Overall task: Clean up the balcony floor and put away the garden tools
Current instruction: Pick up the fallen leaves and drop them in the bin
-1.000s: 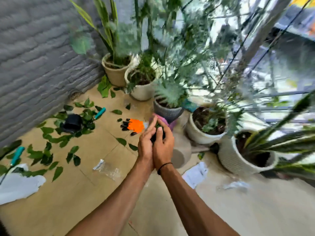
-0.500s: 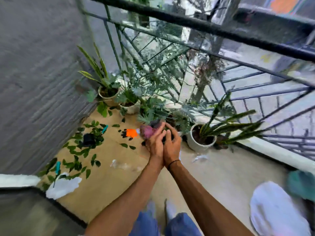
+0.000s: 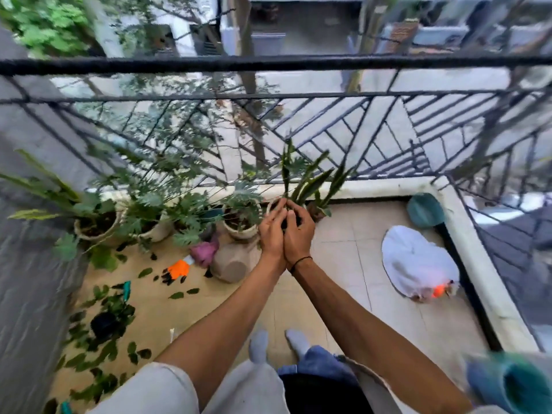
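My left hand [image 3: 271,233] and my right hand [image 3: 299,234] are pressed together at chest height, fingers curled round a small dark clump [image 3: 287,221], mostly hidden; I cannot tell what it is. They hover in front of the snake plant pot [image 3: 313,210]. Down on the tiled floor lie scattered green leaves [image 3: 110,354], a small black pot [image 3: 104,324], a teal-handled tool [image 3: 127,289] and an orange glove [image 3: 178,269]. A second teal handle [image 3: 65,407] shows at the bottom left.
Potted plants [image 3: 149,225] line the black railing [image 3: 268,95]. A beige pot [image 3: 231,262] lies tipped beside a pink cloth [image 3: 204,252]. A white bag [image 3: 418,264] and a teal object [image 3: 425,210] sit at right, a blue-green can [image 3: 513,386] bottom right. A grey wall stands at left.
The view has risen from close over the floor to standing height. My hands stay clasped on the dark clump and now sit further right, by the snake plant.
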